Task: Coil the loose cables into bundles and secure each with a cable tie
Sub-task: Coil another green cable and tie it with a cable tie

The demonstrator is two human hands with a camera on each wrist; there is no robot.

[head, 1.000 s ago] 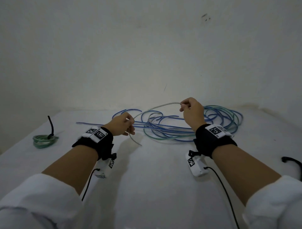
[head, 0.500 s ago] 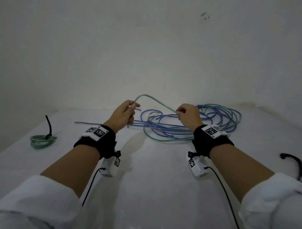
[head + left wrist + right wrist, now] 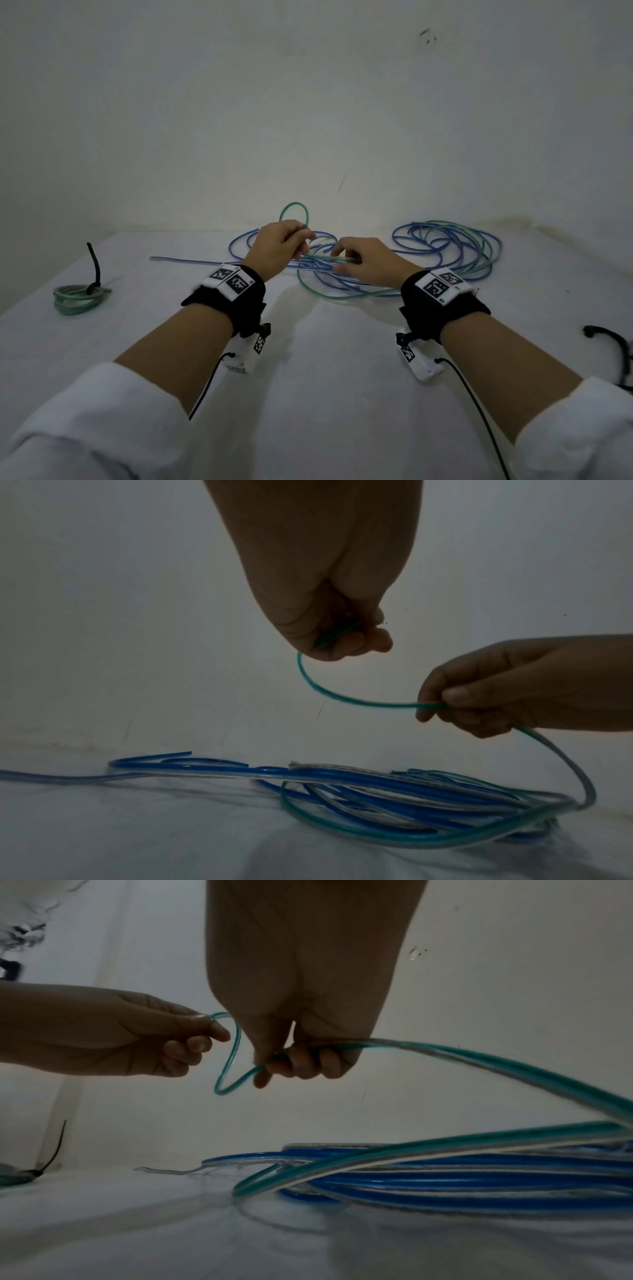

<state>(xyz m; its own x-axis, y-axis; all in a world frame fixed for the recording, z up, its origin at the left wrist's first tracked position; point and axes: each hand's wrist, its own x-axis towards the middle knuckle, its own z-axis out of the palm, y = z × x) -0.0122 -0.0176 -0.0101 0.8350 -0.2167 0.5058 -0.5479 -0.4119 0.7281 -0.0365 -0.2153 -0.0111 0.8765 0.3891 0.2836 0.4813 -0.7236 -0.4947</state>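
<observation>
A green cable (image 3: 294,209) rises in a small loop above my left hand (image 3: 284,245), which pinches it between thumb and fingers. My right hand (image 3: 359,262) grips the same green cable (image 3: 359,702) a short way along; from there it drops to the table. Below both hands lies a loose tangle of blue cables (image 3: 445,246) and green strands on the white table (image 3: 325,377). In the wrist views the left hand (image 3: 346,639) and right hand (image 3: 298,1064) each curl round the green cable (image 3: 226,1069). The blue cables (image 3: 445,1177) lie flat.
A coiled green bundle (image 3: 77,298) with a black cable tie (image 3: 94,263) standing up from it sits at the table's left. A loose black cable tie (image 3: 609,342) lies at the right edge. A white wall stands just behind the table.
My hands have come closer together. The green cable's wide arc between them has become a small upright loop at my left hand, and my right hand has slid lower along the cable.
</observation>
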